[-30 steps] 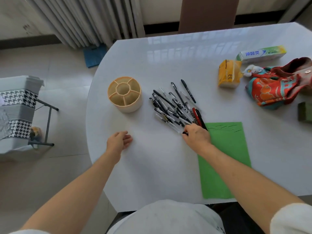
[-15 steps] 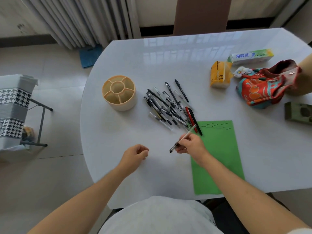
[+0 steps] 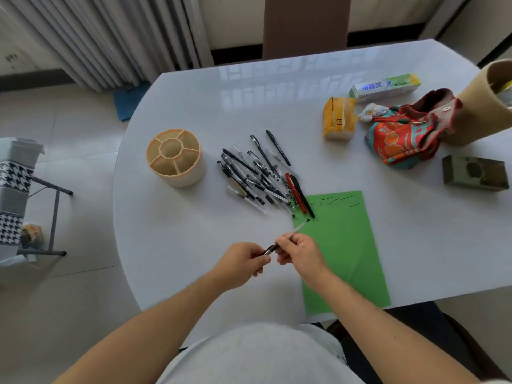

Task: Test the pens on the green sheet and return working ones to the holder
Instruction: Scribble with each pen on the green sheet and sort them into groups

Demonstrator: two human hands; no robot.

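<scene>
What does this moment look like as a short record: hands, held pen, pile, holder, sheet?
left hand: pinches the dark end of the held pen
right hand: grips the pen's clear barrel
held pen: slanted, far tip over the sheet's near-left corner
pen pile: loose on the table, between holder and sheet
holder: upright, compartments look empty
green sheet: flat, dark scribbles along far edge

Light grey top (image 3: pixel 257 353), forearms bare, sleeve perhaps white
</scene>
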